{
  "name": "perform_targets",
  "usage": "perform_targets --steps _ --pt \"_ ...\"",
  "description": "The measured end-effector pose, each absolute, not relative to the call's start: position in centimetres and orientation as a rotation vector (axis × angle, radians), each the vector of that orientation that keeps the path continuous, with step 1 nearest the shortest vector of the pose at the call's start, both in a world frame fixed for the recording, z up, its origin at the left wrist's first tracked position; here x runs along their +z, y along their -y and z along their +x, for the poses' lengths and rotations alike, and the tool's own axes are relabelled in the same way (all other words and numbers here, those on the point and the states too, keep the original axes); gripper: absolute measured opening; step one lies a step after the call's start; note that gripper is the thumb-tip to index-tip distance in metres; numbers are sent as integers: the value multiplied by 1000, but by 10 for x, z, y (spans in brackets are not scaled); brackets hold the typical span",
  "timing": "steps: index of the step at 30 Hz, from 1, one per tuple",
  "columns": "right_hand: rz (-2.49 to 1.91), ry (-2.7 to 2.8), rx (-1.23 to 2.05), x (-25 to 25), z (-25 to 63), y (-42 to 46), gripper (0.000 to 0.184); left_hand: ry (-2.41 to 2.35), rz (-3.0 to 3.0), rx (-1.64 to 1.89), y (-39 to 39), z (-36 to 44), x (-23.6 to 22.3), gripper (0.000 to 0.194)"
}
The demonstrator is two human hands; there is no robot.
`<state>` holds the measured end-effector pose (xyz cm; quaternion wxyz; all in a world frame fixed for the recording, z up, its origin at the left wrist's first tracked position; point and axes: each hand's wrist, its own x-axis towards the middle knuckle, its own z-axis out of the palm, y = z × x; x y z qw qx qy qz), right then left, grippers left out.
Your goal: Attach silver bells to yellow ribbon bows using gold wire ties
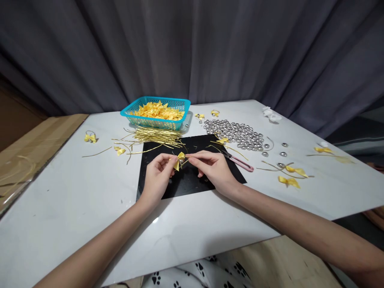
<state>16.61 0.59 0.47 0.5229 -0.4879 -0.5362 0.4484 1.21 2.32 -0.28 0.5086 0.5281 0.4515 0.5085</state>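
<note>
Over a black mat [192,186], my left hand [160,172] pinches a small yellow ribbon bow [180,157] between thumb and fingers. A small silvery piece shows at the bow's middle. My right hand [214,168] is closed at the bow's right side, thumb and forefinger pinching a thin gold tie that runs from it. Its other fingers are curled under. Just beyond my right hand lie pink-handled scissors or snips [241,163], partly hidden by the hand. Another yellow bow [222,141] sits at the mat's far edge.
A blue basket [124,113] of yellow bows stands at the back. Before it lies a pile of gold ties [156,136]. Silver bell-like pieces [240,134] spread to its right. Loose bows [288,182] lie on the white table [75,208]. A cardboard box [21,140] borders the left.
</note>
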Motion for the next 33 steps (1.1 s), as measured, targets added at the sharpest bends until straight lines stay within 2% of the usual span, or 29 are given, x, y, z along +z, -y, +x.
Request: perform_targets --steps 8,16,25,27,31,33 --pt "-1057 1396 1288 9 164 -4 26 -1075 1353 1192 -20 14 -3 17" --pt "-1162 1452 1082 3 162 -3 19 -1059 1314 1165 -16 15 -4 17" --pt "-1008 1262 1403 15 169 -5 18 -1098 1370 1179 -16 15 -2 16" --pt "-1065 1412 1273 14 171 -7 17 -1102 1404 1159 -16 16 -1 16" --pt "-1054 1907 528 13 178 -11 9 -1065 1538 1034 -13 18 0 16" --pt "-1002 2059 319 12 181 -12 7 -1043 1602 970 -12 18 0 16"
